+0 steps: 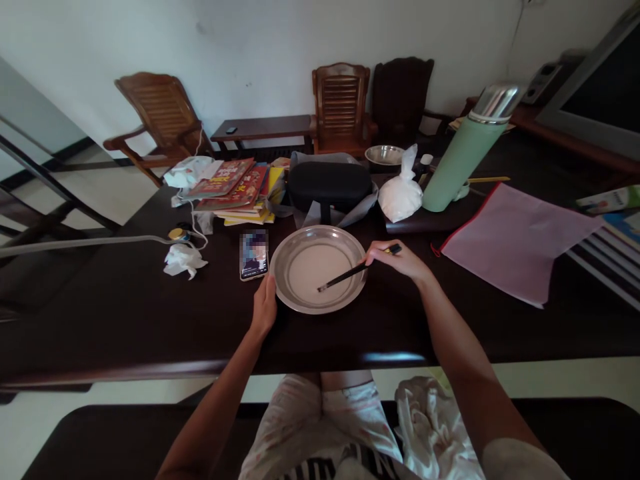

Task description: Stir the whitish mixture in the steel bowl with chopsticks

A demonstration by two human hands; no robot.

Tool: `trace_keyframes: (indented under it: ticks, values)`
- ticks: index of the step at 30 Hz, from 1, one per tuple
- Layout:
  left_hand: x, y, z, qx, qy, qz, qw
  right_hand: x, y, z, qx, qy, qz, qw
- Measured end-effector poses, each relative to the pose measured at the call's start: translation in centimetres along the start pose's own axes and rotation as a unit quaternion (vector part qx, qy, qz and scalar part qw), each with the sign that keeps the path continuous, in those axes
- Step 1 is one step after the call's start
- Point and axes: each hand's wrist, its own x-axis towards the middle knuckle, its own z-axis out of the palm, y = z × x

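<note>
Metal basin (pixel 320 310) on desk (pixel 125 320), in front of person, pale matter across bottom. Black chopsticks (pixel 345 275) slanting over right rim, tips down inside basin. Right hand (pixel 395 258) closed around chopsticks' upper part. Left hand (pixel 264 303) touching basin's left side; fingers partly hidden, cannot tell whether gripping. Phone (pixel 254 257), screen lit, just left of basin. Black case (pixel 327 183) behind basin; books (pixel 235 190) left of case, green thermos (pixel 460 167) farther right, tilted in view.
</note>
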Motion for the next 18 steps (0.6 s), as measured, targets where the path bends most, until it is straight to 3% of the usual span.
trace_keyframes:
  ticks: [2, 7, 13, 18]
  values:
    - [-0.03, -0.06, -0.02, 0.002, 0.002, -0.001, 1.000, 0.19, 0.18, 0.29, -0.007, -0.016, -0.010, 1.000]
    - [-0.04, -0.21, -0.06, 0.006, 0.005, -0.005, 1.000, 0.11, 0.33, -0.28, -0.012, 0.076, -0.021, 0.997]
    - [-0.02, -0.34, -0.11, 0.013, 0.007, -0.008, 1.000, 0.24, 0.29, 0.37, 0.010, -0.015, -0.021, 1.000]
    - [-0.06, -0.35, -0.17, 0.018, -0.001, -0.012, 1.000, 0.14, 0.65, -0.54, -0.008, 0.086, -0.026, 0.996]
